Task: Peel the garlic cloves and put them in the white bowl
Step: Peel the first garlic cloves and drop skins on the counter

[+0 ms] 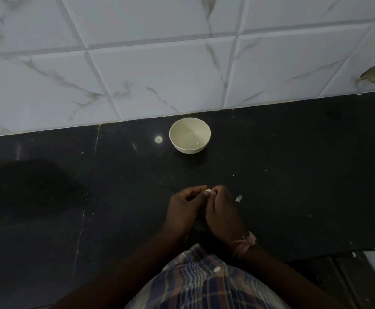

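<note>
Fingers of both my hands curl in and pinch one small garlic clove between them, held just above the dark worktop. Left hand and right hand sit knuckle to knuckle, thumbs toward the clove. Only a pale sliver of it shows between the fingertips. White bowl stands upright farther back, near the tiled wall, well apart from my hands. A scrap of papery skin lies on the worktop just right of my right hand. Frayed pink thread circles my right wrist.
</note>
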`<state>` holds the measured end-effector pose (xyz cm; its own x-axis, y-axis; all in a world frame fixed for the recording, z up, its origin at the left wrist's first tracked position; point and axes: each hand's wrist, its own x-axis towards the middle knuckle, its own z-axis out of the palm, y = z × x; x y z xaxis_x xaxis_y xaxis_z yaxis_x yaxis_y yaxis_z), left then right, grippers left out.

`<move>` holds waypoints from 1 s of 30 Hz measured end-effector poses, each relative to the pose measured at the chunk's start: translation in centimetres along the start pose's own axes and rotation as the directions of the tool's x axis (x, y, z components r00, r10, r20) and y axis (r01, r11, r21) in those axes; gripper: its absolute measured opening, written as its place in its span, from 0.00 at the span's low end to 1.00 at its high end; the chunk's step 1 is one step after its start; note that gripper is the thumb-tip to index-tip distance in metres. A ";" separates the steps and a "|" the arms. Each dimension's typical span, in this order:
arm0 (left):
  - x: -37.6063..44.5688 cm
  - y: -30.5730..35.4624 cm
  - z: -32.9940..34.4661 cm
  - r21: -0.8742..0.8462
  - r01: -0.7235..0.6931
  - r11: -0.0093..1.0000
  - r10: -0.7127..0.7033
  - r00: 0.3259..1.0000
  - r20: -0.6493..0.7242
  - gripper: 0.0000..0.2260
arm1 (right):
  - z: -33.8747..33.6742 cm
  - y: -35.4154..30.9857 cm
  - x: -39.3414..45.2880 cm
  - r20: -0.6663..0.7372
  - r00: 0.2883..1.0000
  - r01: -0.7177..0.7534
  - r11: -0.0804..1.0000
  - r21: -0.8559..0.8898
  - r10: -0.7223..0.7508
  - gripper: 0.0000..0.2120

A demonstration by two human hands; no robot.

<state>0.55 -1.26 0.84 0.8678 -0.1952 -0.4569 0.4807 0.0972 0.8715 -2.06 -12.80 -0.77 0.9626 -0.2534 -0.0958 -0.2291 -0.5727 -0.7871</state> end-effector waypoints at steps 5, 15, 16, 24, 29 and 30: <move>0.7 -0.9 -0.2 -0.029 0.054 0.998 -0.055 0.996 -0.065 0.07 | -0.7 1.4 0.5 0.017 0.985 -0.172 0.981 0.093 0.171 0.11; 1.4 -1.8 -0.6 -0.157 0.161 0.974 -0.178 0.979 -0.100 0.06 | -1.6 7.3 2.4 -0.139 0.858 -0.449 0.854 0.263 0.494 0.10; 1.5 -1.9 -0.6 -0.157 0.174 0.972 -0.191 0.977 -0.100 0.07 | -1.5 7.4 2.5 -0.142 0.849 -0.454 0.840 0.297 0.509 0.07; 1.6 -2.6 -0.8 -0.161 0.215 0.963 -0.225 0.973 -0.044 0.10 | -1.2 7.3 2.1 -0.104 0.910 -0.375 0.905 0.202 0.401 0.10; 1.4 -2.5 -0.9 -0.143 0.218 0.965 -0.224 0.974 -0.031 0.11 | -1.7 5.7 0.3 -0.189 0.957 -0.216 0.976 0.033 0.218 0.09; 1.4 -2.5 -1.0 -0.136 0.217 0.967 -0.223 0.974 -0.027 0.11 | -1.6 5.1 0.0 -0.175 0.971 -0.163 0.987 0.016 0.163 0.06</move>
<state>0.69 -0.82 -2.11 0.7421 -0.1851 -0.6443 0.6702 0.1840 0.7190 -3.50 -16.97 -3.83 0.8721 -0.4755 -0.1151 -0.3805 -0.5114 -0.7705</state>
